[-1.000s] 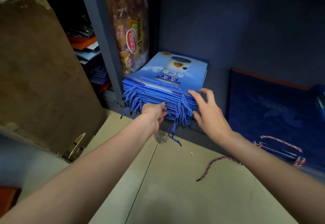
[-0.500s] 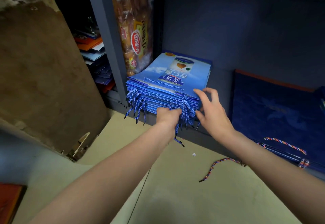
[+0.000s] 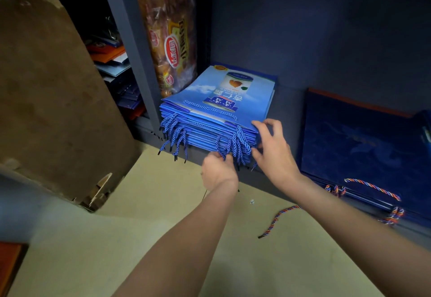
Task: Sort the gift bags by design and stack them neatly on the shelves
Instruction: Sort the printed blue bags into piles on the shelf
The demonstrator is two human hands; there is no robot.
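Observation:
A stack of light blue gift bags [image 3: 217, 100] printed with a can lies flat on the bottom shelf, its blue-and-white cord handles [image 3: 235, 143] hanging over the front edge. My left hand [image 3: 218, 170] is curled at the front of the stack and grips the right bunch of cords. My right hand [image 3: 272, 154] sits at the stack's right front corner, its fingers on the top bag's edge and its thumb against the side. To the right lies a pile of dark blue gift bags [image 3: 363, 138] with multicoloured cord handles [image 3: 373, 185].
A grey shelf upright [image 3: 133, 54] stands left of the stack, with a bag of packaged snacks [image 3: 170, 35] behind it. A worn brown board [image 3: 53, 91] leans at the left. A loose multicoloured cord [image 3: 277, 219] lies on the beige floor [image 3: 140, 238]. More folded items [image 3: 116, 70] fill the left compartment.
My left hand has moved right along the front of the stack to the right bunch of cords. My right hand has closed in on the stack's right corner.

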